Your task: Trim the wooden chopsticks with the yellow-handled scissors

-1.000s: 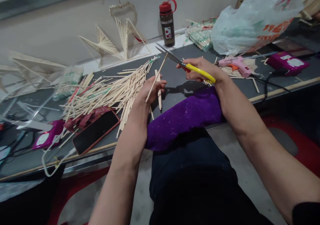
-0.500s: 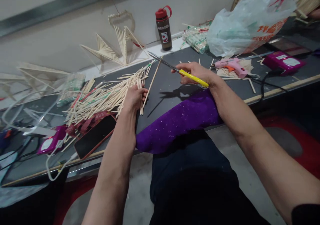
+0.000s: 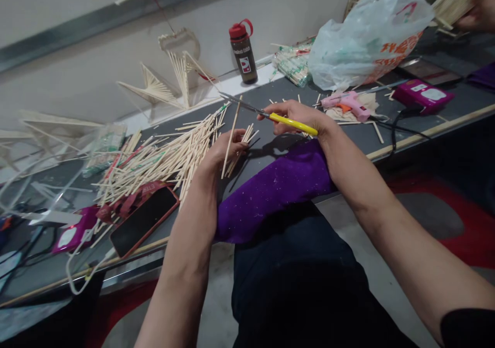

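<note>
My left hand (image 3: 223, 151) is closed around several thin wooden sticks (image 3: 250, 133), just right of a loose pile of similar sticks (image 3: 189, 154). One longer stick (image 3: 232, 134) stands out from the bundle, its upper end beside the scissor blades. In my right hand (image 3: 301, 112) are scissors with yellow handles (image 3: 290, 122), their metal blades pointing left across that stick's top. Whether the blades touch it I cannot tell. Purple cloth (image 3: 270, 193) lies at the table edge below both hands.
A phone (image 3: 145, 221) and magenta box (image 3: 75, 229) are at left. Behind stand stick models (image 3: 180, 80) and a bottle (image 3: 244, 54). A pink glue gun (image 3: 346, 104), plastic bag (image 3: 367, 44) and another magenta box (image 3: 423, 96) lie right. Another person's hand (image 3: 477, 13) holds a wooden piece.
My left hand has moved right, away from the pile, and its bundle of sticks now tilts rightward. The scissors stay near the long stick's top. The other person's hand shows more.
</note>
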Available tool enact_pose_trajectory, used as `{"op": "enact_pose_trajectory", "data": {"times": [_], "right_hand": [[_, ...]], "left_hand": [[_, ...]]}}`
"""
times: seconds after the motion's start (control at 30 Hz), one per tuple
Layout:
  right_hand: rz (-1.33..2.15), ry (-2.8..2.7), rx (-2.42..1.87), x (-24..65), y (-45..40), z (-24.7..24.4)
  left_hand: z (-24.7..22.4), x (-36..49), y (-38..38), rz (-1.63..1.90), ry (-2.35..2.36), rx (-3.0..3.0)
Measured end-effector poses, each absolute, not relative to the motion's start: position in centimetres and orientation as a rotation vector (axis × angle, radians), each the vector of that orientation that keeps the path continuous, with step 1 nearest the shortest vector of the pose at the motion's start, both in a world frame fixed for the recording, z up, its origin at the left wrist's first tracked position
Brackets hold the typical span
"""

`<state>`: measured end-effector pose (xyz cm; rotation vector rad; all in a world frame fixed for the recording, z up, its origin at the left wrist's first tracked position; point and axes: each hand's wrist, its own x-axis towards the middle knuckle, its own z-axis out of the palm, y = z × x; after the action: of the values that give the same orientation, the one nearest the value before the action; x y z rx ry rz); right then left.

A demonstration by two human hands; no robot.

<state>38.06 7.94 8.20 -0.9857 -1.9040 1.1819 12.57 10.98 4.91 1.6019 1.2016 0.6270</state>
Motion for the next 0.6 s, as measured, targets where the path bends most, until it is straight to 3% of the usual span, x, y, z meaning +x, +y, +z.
{"op": "enact_pose_trajectory", "data": {"times": [0.13, 0.33, 0.6], "right_hand": [[1.150, -1.923, -1.011, 38.2, 8.2, 8.1], [0.925, -1.960, -0.983, 37.1, 9.2, 6.8], [0.585, -2.060, -1.030, 34.9, 8.4, 6.0]], "left_hand": [[6.9, 11.6, 10.2, 0.662, 1.224, 1.624], [9.1, 13.1, 9.0, 1.226, 1.173, 1.475], [8.1, 14.2, 8.4, 1.463, 1.097, 1.506]]}}
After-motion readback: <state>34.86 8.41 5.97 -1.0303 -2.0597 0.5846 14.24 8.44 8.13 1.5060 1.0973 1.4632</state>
